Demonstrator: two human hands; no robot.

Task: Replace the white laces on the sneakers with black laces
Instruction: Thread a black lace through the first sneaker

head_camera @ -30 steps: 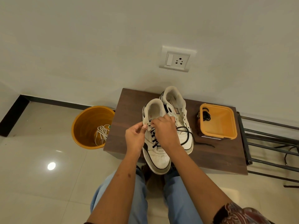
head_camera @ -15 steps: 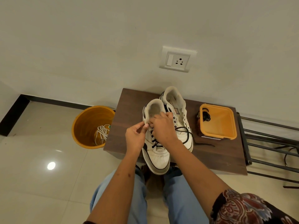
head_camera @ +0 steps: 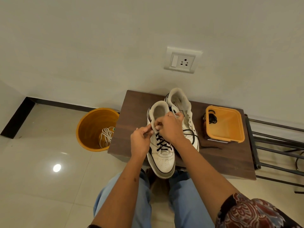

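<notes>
Head view. Near sneaker stands on the table, toe toward the person, long axis running away from both hands toward the wall. Left hand pinches the sneaker's left collar edge beside the top eyelets; right hand is curled over the tongue just right of it, apparently pinching the black lace, though its fingertips are hidden. The lace already crosses the lower eyelets below the hands; its loose end loops off to the right of the right hand, over the second sneaker, which shows no lacing. The right hand is nearer that free end, so the next threading probably falls to it. Further right, an orange tray holds another black lace. Left of the left hand, on the tiled floor, an orange bin holds the white laces. A socket sits on the wall beyond.
</notes>
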